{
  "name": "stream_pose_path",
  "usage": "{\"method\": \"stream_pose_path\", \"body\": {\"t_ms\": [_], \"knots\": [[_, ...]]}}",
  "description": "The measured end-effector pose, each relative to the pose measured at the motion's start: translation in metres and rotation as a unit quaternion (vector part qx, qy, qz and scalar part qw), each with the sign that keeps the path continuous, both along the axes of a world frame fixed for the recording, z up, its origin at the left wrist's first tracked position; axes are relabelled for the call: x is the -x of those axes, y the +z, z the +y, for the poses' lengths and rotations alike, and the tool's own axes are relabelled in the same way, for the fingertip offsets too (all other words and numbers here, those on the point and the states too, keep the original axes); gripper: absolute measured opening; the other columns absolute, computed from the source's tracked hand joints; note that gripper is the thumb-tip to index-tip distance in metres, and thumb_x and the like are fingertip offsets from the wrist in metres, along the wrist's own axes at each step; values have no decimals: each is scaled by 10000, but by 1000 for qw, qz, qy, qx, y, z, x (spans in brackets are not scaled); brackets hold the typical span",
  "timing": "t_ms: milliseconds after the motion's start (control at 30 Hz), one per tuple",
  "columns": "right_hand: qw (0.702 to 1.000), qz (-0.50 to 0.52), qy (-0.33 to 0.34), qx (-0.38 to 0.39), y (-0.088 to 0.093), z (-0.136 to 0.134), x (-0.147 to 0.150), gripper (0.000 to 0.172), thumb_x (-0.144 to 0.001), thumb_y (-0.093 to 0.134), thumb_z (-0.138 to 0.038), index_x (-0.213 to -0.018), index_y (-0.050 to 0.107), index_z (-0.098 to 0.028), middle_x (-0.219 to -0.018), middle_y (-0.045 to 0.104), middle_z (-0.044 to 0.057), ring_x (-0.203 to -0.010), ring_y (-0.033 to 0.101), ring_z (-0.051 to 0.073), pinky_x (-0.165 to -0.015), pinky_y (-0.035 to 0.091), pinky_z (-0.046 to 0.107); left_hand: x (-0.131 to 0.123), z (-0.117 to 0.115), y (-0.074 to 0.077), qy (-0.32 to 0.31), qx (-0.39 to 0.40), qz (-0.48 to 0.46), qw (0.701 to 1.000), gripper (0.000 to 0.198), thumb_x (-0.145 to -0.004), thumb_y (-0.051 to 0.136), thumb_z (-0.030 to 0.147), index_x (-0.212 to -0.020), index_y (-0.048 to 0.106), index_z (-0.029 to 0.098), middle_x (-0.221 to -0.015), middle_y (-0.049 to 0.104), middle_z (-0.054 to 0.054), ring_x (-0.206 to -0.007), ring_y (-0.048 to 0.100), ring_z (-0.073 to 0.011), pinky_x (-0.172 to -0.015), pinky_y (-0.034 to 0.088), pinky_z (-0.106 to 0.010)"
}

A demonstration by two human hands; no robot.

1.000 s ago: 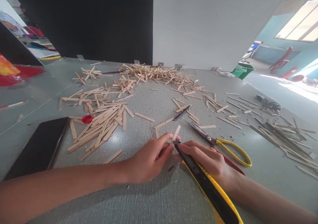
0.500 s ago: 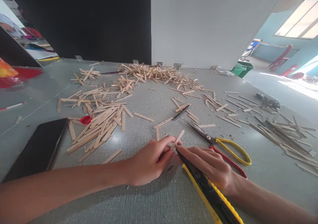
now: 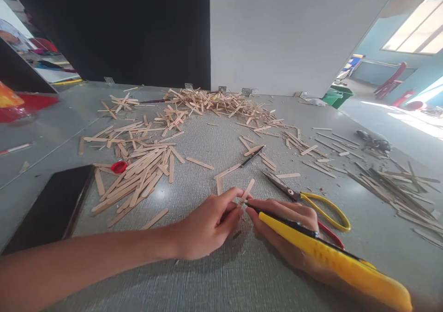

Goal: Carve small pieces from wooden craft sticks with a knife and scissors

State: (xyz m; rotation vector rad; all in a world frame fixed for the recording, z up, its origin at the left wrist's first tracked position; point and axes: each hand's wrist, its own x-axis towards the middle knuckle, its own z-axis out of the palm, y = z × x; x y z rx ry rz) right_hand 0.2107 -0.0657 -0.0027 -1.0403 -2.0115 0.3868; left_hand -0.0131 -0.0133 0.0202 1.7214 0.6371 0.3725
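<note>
Near the front centre, my left hand [image 3: 209, 224] pinches a small wooden stick [image 3: 248, 189], whose rounded end points up and away. My right hand [image 3: 285, 231] is closed round a yellow and black utility knife [image 3: 321, 252]. The knife's tip meets the stick at my left fingertips; the blade itself is too small to make out. Just beyond my hands, two sticks [image 3: 226, 171] lie at an angle, and a black pen [image 3: 253, 156] touches one of them. Scissors [image 3: 294, 195] with yellow and red handles lie open beside my right hand, which partly hides the red handle.
Piles of wooden sticks [image 3: 145, 173] spread at the left and along the back. A black phone [image 3: 48, 206] and a red cap [image 3: 118, 167] are at the left. Thin strips [image 3: 391, 192] lie at the right. A black and white panel [image 3: 277, 39] stands behind.
The knife has swung from pointing down towards me to lying flatter and further right. My right hand has turned with it. My left hand has barely moved, still pinching the stick.
</note>
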Motion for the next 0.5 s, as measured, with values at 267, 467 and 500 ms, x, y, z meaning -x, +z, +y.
{"method": "stream_pose_path", "body": {"t_ms": [267,467,500], "knots": [[998,34,-50,-33,15,-1,10,130,-975,722,-148,-1075,792,-190,-736,782,-23,-547,687,90,-567,547,185,2,1,2,-1,49,-21,999,259,-1169,374,436,-1236,503,222,-710,451,87,-548,344,-108,-497,308,-220],[997,34,-61,-23,8,0,7,127,-1001,707,-186,-1098,788,-196,-766,783,-11,-559,671,100,-543,523,210,0,-1,-4,31,55,-49,997,281,-1157,409,474,-1183,526,220,-671,444,98,-564,356,-109,-515,313,-217],[997,33,-55,-31,5,0,7,137,-1003,708,-188,-1122,777,-198,-782,784,-7,-566,671,104,-539,519,218,-1,-1,-5,37,56,-52,996,289,-1154,420,480,-1187,537,218,-669,453,96,-568,365,-109,-522,319,-218]]}}
